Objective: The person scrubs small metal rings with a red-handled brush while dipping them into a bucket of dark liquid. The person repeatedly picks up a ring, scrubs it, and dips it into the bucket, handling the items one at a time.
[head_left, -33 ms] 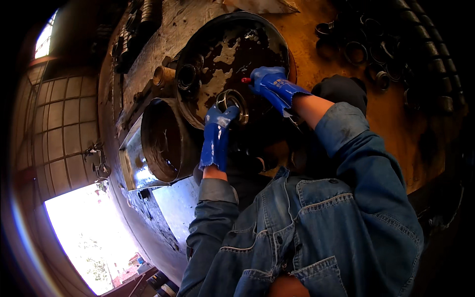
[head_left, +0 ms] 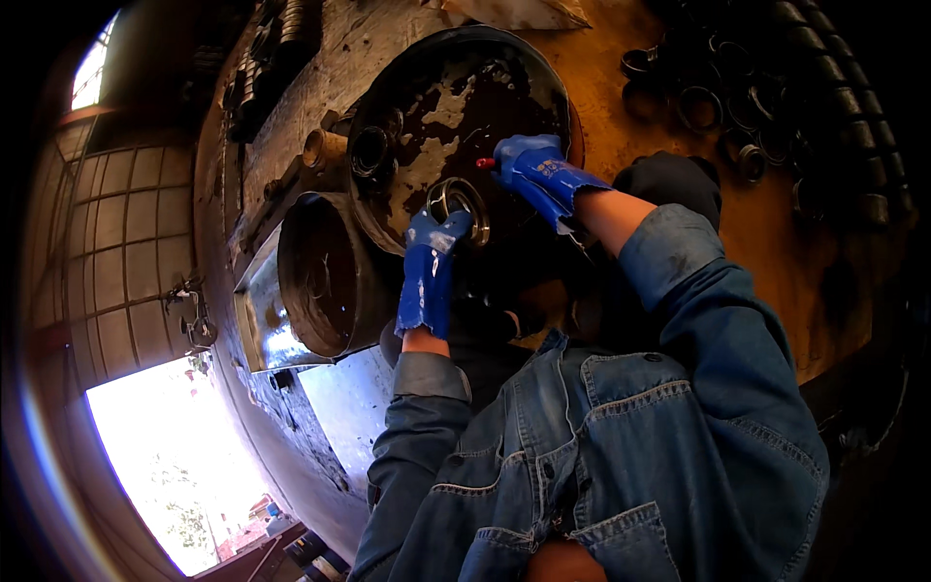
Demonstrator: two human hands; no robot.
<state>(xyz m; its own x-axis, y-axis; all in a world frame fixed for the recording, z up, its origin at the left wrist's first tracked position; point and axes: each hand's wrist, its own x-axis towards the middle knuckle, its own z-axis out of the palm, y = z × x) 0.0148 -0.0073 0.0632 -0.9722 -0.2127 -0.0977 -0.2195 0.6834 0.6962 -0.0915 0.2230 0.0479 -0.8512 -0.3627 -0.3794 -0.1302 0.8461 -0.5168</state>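
Observation:
My left hand [head_left: 433, 238], in a blue rubber glove, is closed on the near side of a shiny metal ring [head_left: 479, 215]. The ring is tilted over the near part of a large round pan [head_left: 560, 87] with dark, wet-looking contents. To its right and slightly farther away, my right hand [head_left: 533, 160], also gloved in blue, is closed around a red-ended tool [head_left: 485, 163]. Only the tool's red end shows clearly; the rest is hidden by the glove or lost in shadow. Another dark ring [head_left: 369, 150] rests inside the pan's left side.
Left of the pan stands a round metal container [head_left: 364, 276] with brownish contents. Several loose dark rings [head_left: 699, 109] lie on the right of the brown work surface [head_left: 766, 247], beside rows of stacked rings [head_left: 842, 92]. More stacked pieces [head_left: 289, 34] sit at the far left.

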